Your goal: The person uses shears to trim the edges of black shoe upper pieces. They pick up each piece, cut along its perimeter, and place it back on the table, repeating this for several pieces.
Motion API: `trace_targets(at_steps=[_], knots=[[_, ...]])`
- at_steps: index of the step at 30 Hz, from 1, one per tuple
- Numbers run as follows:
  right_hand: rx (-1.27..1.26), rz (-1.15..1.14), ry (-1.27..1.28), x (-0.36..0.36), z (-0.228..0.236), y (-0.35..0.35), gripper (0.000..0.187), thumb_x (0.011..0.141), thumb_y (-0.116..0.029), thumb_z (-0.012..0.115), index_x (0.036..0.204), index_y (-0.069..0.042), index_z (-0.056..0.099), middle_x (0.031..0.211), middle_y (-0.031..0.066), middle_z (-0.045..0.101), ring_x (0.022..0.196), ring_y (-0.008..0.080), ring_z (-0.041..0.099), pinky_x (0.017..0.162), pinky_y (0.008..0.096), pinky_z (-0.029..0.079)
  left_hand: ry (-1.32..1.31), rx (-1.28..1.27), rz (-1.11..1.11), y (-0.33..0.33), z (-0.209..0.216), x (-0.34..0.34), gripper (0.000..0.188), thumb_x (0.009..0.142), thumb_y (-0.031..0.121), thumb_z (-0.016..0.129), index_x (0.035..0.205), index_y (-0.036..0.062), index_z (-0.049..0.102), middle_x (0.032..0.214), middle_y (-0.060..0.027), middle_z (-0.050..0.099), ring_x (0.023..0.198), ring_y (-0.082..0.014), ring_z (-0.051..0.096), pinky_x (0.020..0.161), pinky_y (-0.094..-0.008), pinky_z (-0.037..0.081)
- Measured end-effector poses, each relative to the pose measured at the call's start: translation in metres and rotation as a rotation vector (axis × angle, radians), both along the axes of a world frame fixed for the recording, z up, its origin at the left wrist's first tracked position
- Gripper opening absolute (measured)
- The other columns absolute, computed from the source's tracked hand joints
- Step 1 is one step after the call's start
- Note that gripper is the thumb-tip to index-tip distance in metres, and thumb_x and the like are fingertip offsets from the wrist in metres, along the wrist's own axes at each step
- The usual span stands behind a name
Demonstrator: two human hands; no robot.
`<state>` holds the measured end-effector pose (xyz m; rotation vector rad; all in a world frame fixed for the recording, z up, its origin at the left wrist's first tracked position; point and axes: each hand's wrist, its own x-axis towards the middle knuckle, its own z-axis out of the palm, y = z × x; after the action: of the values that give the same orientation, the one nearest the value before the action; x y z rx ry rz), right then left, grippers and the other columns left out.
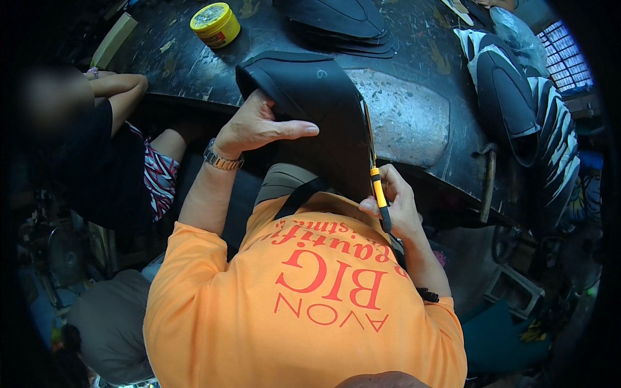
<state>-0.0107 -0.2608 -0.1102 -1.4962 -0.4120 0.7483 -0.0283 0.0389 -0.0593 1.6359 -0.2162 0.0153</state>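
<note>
My left hand (pixel 262 126) grips a black shoe upper (pixel 307 84), its fingers tucked behind the curved edge and the thumb stretched across the front. The piece hangs down in front of my chest, with a small pale mark near its top. At its lower right edge, my right hand (pixel 398 200) is closed around a slim tool with a yellow-and-black handle (pixel 377 184). A thin line runs up along the edge of the upper from that handle; whether it is part of the tool, I cannot tell.
On the dark worktable (pixel 265 29) are a yellow tub (pixel 215 26), a stack of black pieces (pixel 336 19) and a worn metal plate (pixel 404 116). Black uppers with white-striped edges (pixel 517 97) pile up at right, near a wooden-handled tool (pixel 488 184). A person (pixel 97 142) sits at left.
</note>
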Motion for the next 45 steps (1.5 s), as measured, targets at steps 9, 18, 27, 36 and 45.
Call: trace_targets(at_steps=[9, 18, 27, 36, 45], knots=[[0.093, -0.056, 0.101, -0.010, -0.010, 0.001, 0.040, 0.076, -0.018, 0.084, 0.084, -0.010, 0.046, 0.066, -0.0073, 0.040, 0.057, 0.0002, 0.036, 0.050, 0.0174, 0.027, -0.048, 0.096, -0.012, -0.001, 0.000, 0.004, 0.056, 0.073, 0.002, 0.081, 0.123, 0.0044, 0.057, 0.112, -0.0035, 0.064, 0.102, -0.0120, 0.059, 0.090, -0.0280, 0.049], [0.096, -0.060, 0.179, -0.003, -0.009, 0.008, 0.034, 0.078, -0.014, 0.080, 0.097, -0.003, 0.055, 0.064, 0.0001, 0.053, 0.047, 0.0066, 0.054, 0.044, 0.0187, 0.043, 0.030, 0.047, -0.038, -0.004, 0.009, 0.007, 0.050, 0.079, 0.006, 0.077, 0.124, 0.0005, 0.056, 0.117, -0.0019, 0.060, 0.104, -0.0096, 0.051, 0.094, -0.0272, 0.044], [0.177, -0.192, 0.173, 0.004, 0.000, 0.007, 0.034, 0.076, -0.013, 0.083, 0.083, -0.008, 0.050, 0.059, -0.0020, 0.054, 0.046, 0.0026, 0.049, 0.041, 0.0175, 0.039, -0.067, 0.479, -0.006, -0.013, 0.020, 0.015, 0.037, 0.074, 0.015, 0.082, 0.103, -0.0025, 0.066, 0.093, -0.0042, 0.069, 0.086, -0.0086, 0.059, 0.080, -0.0259, 0.049], [0.250, -0.618, -0.232, 0.096, 0.002, -0.014, 0.025, 0.081, -0.010, 0.077, 0.086, -0.006, 0.053, 0.064, -0.0005, 0.056, 0.051, 0.0045, 0.054, 0.044, 0.0182, 0.045, -0.025, 0.560, 0.472, 0.069, 0.128, 0.124, 0.046, 0.085, 0.040, 0.071, 0.102, -0.0023, 0.065, 0.090, -0.0109, 0.069, 0.079, -0.0176, 0.068, 0.074, -0.0270, 0.055], [0.297, -0.726, -0.217, 0.122, -0.016, -0.009, 0.022, 0.083, -0.009, 0.075, 0.088, -0.007, 0.054, 0.066, -0.0015, 0.056, 0.054, 0.0024, 0.053, 0.046, 0.0167, 0.044, -0.029, 0.970, 0.573, 0.126, 0.092, 0.298, 0.060, 0.072, 0.025, 0.083, 0.119, -0.0060, 0.063, 0.105, -0.0193, 0.069, 0.095, -0.0247, 0.067, 0.087, -0.0312, 0.052]])
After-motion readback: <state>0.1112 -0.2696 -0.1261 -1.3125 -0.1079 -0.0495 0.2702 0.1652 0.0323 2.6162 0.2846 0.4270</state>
